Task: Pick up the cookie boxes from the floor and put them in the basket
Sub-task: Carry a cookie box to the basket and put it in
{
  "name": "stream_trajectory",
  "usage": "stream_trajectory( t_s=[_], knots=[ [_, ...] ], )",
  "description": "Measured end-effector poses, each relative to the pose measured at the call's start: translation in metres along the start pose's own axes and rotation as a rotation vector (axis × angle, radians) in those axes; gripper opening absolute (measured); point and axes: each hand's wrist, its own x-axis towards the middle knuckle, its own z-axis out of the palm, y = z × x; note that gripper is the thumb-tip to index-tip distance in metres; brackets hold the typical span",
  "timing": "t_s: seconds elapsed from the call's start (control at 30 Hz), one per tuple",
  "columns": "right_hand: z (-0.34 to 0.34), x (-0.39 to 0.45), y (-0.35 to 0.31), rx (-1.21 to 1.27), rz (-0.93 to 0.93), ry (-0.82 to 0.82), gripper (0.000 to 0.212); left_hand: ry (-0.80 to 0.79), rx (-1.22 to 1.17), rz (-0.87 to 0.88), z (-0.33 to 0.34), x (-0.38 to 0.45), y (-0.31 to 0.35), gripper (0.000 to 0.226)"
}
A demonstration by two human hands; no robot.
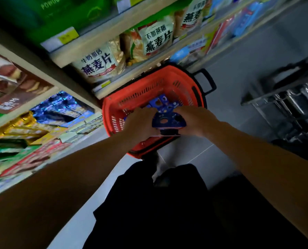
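Head: two hands point(140, 123) point(194, 121); perhaps three boxes point(168, 120).

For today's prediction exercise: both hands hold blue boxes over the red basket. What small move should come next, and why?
Probably lower and release. The left hand and right hand grip the boxes above the basket, where other blue boxes already lie.

Both hands, left point(140, 123) and right point(197, 121), grip blue cookie boxes point(168, 121) over the red basket point(149, 87)
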Motion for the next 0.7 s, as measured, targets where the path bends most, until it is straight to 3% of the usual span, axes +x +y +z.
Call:
stream_trajectory(
  t_s=[0.2, 0.33, 0.53, 0.7],
  knots=[
    [-0.017, 0.041, 0.046, -0.092, -0.134, -0.061, 0.063, 0.062, -0.061, -0.144, 0.017, 0.029, 0.021, 0.058],
    [-0.013, 0.079, 0.085, -0.183, -0.247, -0.064, 0.063, 0.107, -0.095, -0.329, 0.042, 0.052, 0.040, 0.062],
    [0.016, 0.128, 0.139, -0.260, -0.425, -0.002, 0.057, 0.094, -0.185, -0.525, 0.084, 0.089, 0.055, 0.068],
    [0.058, 0.184, 0.164, -0.274, -0.449, 0.018, 0.061, 0.091, -0.167, -0.600, 0.118, 0.129, 0.025, 0.067]
  ],
)
